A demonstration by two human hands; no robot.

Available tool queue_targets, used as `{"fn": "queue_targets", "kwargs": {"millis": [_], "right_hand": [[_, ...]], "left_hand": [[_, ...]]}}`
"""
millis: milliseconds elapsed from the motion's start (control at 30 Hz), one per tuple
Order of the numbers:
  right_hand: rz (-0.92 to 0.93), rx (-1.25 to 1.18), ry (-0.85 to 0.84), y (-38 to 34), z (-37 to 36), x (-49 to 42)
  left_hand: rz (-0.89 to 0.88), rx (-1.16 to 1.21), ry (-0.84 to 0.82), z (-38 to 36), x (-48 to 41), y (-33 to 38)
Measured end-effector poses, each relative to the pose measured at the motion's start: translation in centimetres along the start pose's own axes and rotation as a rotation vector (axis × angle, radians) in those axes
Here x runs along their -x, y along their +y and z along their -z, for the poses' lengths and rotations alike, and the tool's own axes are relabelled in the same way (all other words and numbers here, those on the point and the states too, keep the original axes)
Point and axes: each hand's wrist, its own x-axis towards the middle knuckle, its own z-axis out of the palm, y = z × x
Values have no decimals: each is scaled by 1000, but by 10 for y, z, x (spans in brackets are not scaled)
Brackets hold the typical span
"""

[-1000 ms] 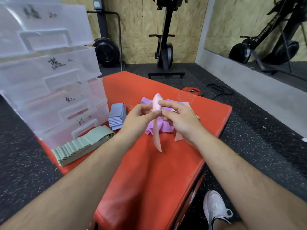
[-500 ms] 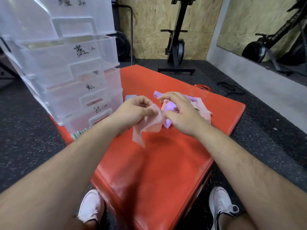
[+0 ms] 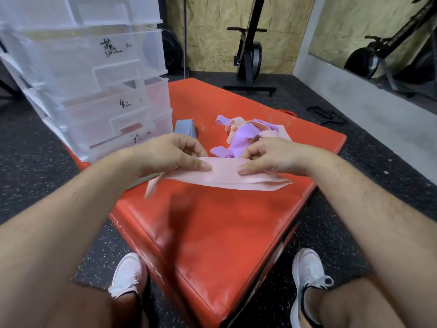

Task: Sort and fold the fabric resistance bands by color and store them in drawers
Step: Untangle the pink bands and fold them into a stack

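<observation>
Several tangled bands (image 3: 238, 138) lie unsorted mid-frame; fingers (image 3: 201, 165) of your left hand (image 3: 170, 153) and right hand (image 3: 274, 157) pinch one unfolded pink band (image 3: 227, 177).

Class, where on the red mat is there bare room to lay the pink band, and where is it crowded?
Free: the near half of the red mat, between the held pink band and the shoes. Crowded: the far part, with purple-and-pink pile, blue bands and drawer unit.

Handwritten black 藍 on a clear drawer (image 3: 94, 58), illegible marker scrawls on two drawers below (image 3: 106, 107)
</observation>
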Motion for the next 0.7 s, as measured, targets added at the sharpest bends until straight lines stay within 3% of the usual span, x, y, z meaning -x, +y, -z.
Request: {"fn": "queue_targets", "kwargs": {"millis": [367, 567, 700], "right_hand": [[-106, 20, 9, 56, 12, 20], [-289, -11, 26, 95, 14, 29], [-313, 23, 100, 100, 8, 33]], "left_hand": [[226, -144, -132, 8, 21, -48], [327, -234, -58, 5, 23, -82], [316, -203, -6, 4, 20, -87]]}}
